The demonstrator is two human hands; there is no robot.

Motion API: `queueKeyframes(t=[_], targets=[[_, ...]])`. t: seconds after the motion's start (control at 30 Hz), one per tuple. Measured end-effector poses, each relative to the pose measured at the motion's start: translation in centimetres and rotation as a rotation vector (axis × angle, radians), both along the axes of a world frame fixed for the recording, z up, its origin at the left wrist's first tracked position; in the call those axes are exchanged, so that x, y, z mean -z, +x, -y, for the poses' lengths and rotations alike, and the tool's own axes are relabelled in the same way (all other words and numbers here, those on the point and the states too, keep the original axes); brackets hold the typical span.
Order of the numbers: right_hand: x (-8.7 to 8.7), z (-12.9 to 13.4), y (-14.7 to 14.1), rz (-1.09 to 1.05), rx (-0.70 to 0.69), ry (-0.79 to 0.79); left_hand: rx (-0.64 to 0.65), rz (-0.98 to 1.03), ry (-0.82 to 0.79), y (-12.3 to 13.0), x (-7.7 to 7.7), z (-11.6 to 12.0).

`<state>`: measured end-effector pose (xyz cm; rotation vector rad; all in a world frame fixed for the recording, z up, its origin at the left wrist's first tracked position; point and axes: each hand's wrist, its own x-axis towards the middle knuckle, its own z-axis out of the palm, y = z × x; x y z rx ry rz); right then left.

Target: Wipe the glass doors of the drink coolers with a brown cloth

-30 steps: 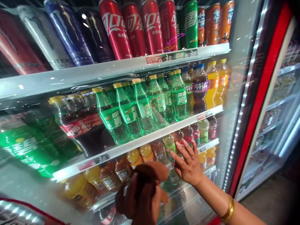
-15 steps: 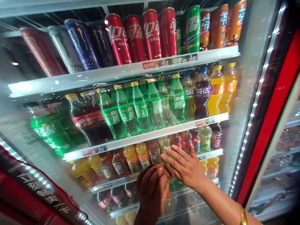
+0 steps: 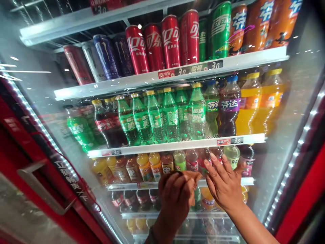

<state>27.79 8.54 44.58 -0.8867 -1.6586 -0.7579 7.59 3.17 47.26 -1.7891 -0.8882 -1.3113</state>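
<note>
In front of a lit drinks fridge, my left hand is closed around a crumpled orange-brown cloth. Part of the cloth sticks out past the fingers on the right. My right hand is open beside it, fingers spread and palm toward the fridge's glass door, seemingly on the glass. Behind the hands, small juice bottles stand on a lower shelf. Pink and yellow line drawings show on the upper right of the glass.
Rows of green bottles, red cans and orange cans fill the shelves. A metal door handle juts out at the left. Red frame edges border the fridge, with light strips inside.
My hands have moved apart, the right one shifting to the right. More of the cloth shows beside my left fingers. The view has shifted, bringing the door handle into sight.
</note>
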Motion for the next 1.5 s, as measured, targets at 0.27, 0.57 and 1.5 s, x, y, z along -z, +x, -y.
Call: queueKeyframes(t=[0.27,0.57,1.5], targets=[[0.6,-0.5,-0.1,-0.006,-0.016,0.035,-0.109,0.304,0.131,-3.7,-6.5,-0.9],[0.5,-0.2,0.3,-0.012,-0.079,0.004,0.064,-0.028,-0.041,4.7,1.8,-0.4],[2.2,-1.5,7.9,0.068,-0.04,0.036,-0.093,0.236,0.042,7.1,-2.9,-1.2]])
